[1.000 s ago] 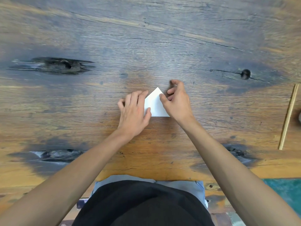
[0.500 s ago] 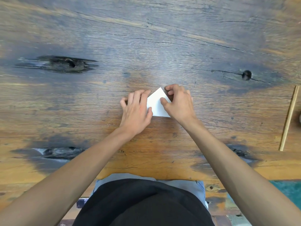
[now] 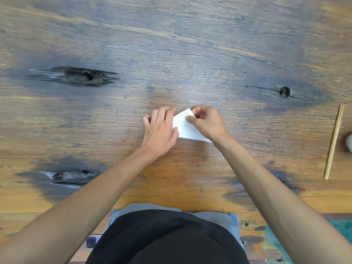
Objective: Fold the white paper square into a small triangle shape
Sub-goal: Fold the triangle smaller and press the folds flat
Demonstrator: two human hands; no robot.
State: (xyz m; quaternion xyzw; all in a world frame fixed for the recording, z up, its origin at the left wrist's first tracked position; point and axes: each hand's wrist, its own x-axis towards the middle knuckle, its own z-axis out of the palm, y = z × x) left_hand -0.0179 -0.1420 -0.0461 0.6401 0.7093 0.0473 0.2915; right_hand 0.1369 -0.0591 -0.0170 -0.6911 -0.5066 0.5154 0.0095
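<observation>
The white paper (image 3: 185,127) lies folded into a triangle on the wooden table (image 3: 171,54), its point aimed away from me. My left hand (image 3: 161,130) rests flat on its left part, fingers spread over the paper's left edge. My right hand (image 3: 206,121) pinches the paper's upper right edge near the tip between thumb and fingers, and covers much of the right side. Only the middle strip and the lower right corner of the paper show between the hands.
A thin wooden stick (image 3: 334,141) lies on the table at the far right, with a white object (image 3: 349,141) cut off by the frame edge beside it. Dark knots and cracks mark the tabletop. The table's near edge runs just above my lap.
My right hand has closed into a pinch on the paper's tip and right edge. The paper has swung slightly clockwise, and its lower right corner now shows. The left hand stays pressed down.
</observation>
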